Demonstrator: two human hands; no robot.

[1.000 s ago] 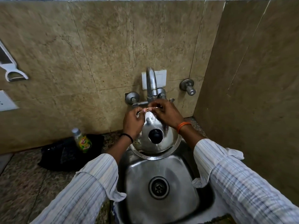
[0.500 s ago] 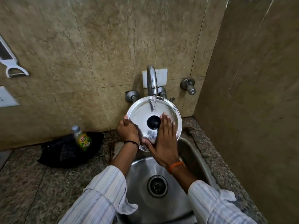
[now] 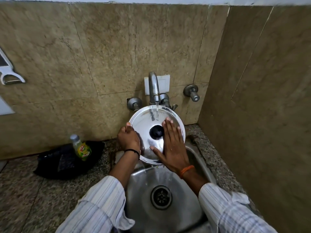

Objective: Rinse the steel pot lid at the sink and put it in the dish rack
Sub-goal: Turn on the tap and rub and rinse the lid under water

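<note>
Tilting toward the camera under the running tap (image 3: 154,88), the steel pot lid (image 3: 144,125) stands over the back edge of the sink (image 3: 168,214), its top face and black knob (image 3: 156,131) turned to the person and its upper rim leaning back toward the wall. The water stream (image 3: 157,111) lands on the upper part of that face, just above the knob, and runs off the lower rim into the basin.

The left hand (image 3: 128,140) carries the lid: its fingers curl round the left rim, thumb on the front face and the rest hidden behind, so this is a closed pinch on the edge. The right hand (image 3: 173,145) lies flat on the right half of the face, fingers straight and close together, tips near the upper right rim just beside the stream, thumb spread toward the lower edge. It presses and rubs; it grips nothing.

Judging from this, the rinse is in hand and only the top face is being wetted. The underside faces away, so turning the lid would fall to the left hand, which alone holds it. No dish rack is in view, so its direction cannot be told. A dish-soap bottle (image 3: 80,147) stands on the counter to the left, well apart.
</note>
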